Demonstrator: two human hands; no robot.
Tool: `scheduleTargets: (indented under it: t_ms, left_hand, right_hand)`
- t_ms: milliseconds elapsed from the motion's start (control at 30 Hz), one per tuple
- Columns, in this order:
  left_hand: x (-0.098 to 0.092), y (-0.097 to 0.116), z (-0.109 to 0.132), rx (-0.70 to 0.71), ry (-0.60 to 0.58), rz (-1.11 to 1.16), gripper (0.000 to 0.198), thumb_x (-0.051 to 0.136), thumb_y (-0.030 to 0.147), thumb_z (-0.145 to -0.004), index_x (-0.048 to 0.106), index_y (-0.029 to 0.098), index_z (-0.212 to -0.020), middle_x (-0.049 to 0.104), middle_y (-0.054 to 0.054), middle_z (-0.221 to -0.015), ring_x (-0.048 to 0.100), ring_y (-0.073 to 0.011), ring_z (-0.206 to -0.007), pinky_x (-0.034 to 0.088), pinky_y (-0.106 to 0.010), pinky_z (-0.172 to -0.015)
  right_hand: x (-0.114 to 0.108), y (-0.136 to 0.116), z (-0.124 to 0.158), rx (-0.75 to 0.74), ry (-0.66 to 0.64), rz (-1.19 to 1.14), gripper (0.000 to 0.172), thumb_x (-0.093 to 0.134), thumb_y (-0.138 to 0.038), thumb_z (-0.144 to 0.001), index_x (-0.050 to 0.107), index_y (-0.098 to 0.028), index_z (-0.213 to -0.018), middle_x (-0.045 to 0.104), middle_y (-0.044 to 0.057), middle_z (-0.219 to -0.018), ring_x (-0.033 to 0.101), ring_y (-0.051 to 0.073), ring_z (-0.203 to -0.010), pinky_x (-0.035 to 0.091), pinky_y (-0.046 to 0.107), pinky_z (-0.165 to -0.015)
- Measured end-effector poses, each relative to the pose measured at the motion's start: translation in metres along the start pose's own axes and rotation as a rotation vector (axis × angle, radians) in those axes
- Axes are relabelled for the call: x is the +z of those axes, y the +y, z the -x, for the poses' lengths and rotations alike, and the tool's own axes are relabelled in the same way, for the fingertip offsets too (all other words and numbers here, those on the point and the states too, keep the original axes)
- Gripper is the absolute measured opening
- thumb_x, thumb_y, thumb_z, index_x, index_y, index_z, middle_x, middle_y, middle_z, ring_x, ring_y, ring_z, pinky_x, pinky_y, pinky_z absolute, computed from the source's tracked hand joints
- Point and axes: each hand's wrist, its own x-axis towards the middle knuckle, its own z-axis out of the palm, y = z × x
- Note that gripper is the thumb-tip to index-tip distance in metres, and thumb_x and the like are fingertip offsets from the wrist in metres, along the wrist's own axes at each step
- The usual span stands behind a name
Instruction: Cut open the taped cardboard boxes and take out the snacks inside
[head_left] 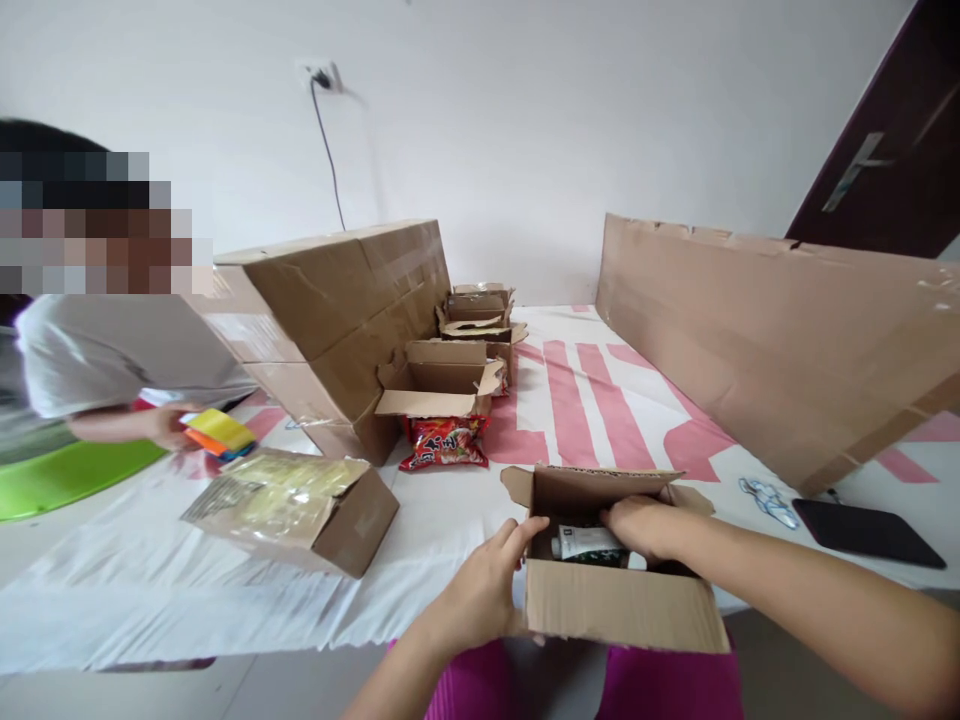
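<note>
An open cardboard box (622, 600) sits at the front edge of the table with its flaps spread. My left hand (495, 575) grips its left side, fingers over the upper rim and thumb side low. Inside the box lies a white tube (589, 541), with a dark green printed item (600, 557) under it. My right hand (641, 528) reaches into the box beside the tube; its fingers are hidden, so I cannot see whether they hold anything.
Open boxes (439, 385) line a tall cardboard divider (352, 320), a red noodle packet (446, 442) before them. A taped box (300, 505) lies left. Another divider (750, 340) and a black phone (868, 532) are right. Someone on the left holds colourful items (221, 430).
</note>
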Motion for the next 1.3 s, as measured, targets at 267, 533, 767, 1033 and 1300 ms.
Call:
scheduleTargets:
  t_ms: [267,533,767,1033,1300]
  left_hand:
    - [0.002,0.007,0.000,0.068,0.335,-0.199,0.028,0.060,0.014,-0.077,0.061,0.023,-0.103,0.051,-0.006,-0.097,0.055,-0.0231,-0.092,0.052,-0.038,-0.078]
    - [-0.036,0.014,-0.013,0.117,0.608,-0.218,0.024,0.052,0.029,-0.091,0.056,0.021,-0.069,0.059,-0.004,-0.075,0.055,-0.0211,-0.082,0.047,-0.034,-0.075]
    - [-0.062,0.029,-0.045,-0.250,0.510,-0.230,0.029,0.057,0.033,-0.088,0.057,0.019,-0.062,0.059,0.000,-0.066,0.055,-0.0163,-0.069,0.036,-0.025,-0.062]
    - [-0.075,0.024,-0.063,-0.351,0.568,-0.281,0.035,0.056,0.034,-0.091,0.051,0.020,-0.059,0.055,0.003,-0.058,0.050,-0.0136,-0.056,0.027,-0.024,-0.053]
    - [-0.062,0.036,-0.065,-0.235,0.647,-0.356,0.029,0.057,0.028,-0.092,0.053,0.021,-0.065,0.061,-0.002,-0.074,0.057,-0.0189,-0.077,0.039,-0.027,-0.067]
  right_hand:
    - [-0.062,0.002,0.036,-0.043,0.181,0.049,0.043,0.069,-0.024,-0.069,0.067,-0.018,-0.111,0.073,0.012,-0.109,0.069,0.030,-0.096,0.051,0.036,-0.080]
    - [-0.055,0.058,0.088,0.302,0.911,-0.532,0.043,0.064,-0.044,-0.077,0.063,-0.022,-0.114,0.072,0.008,-0.107,0.067,0.027,-0.092,0.054,0.037,-0.077]
    - [0.060,0.082,0.099,0.339,1.044,-1.222,0.048,0.076,-0.050,-0.067,0.066,-0.022,-0.105,0.074,0.007,-0.100,0.069,0.028,-0.092,0.058,0.034,-0.076]
    - [0.139,0.076,0.104,0.333,0.745,-1.153,0.053,0.076,-0.046,-0.068,0.067,-0.020,-0.114,0.073,0.010,-0.114,0.067,0.032,-0.105,0.056,0.037,-0.089]
    - [0.138,0.047,0.060,0.101,0.597,-0.612,0.053,0.067,-0.048,-0.077,0.065,-0.018,-0.121,0.068,0.016,-0.121,0.063,0.034,-0.114,0.050,0.048,-0.098]
